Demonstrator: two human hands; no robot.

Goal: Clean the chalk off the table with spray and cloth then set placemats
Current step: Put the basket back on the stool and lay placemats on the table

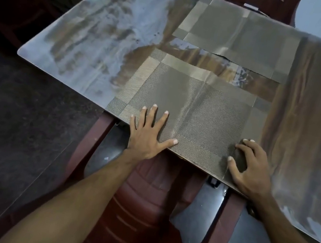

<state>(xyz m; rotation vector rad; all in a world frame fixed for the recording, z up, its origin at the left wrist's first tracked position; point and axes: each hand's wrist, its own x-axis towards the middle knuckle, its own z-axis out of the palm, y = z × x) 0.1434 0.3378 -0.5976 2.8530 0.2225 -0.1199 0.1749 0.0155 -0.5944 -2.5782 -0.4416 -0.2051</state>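
The left hand lay flat, fingers spread, on the near woven placemat; the right hand pinched its near corner. A second mat lay beyond. The wood-grain table bore pale smears; a maroon plastic chair stood below.

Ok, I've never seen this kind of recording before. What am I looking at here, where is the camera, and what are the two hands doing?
There is no machine: a person wears one wide-angle camera on the head, looking down at their own arms. The left hand lies flat, fingers spread, on the near placemat. The right hand has curled fingers at that mat's near right corner, which looks slightly lifted. A second placemat lies across the table, apart from the first. The wood top shows pale smeared patches, mostly on the left. A dark red plastic chair stands under the near edge. No spray or cloth is in view.
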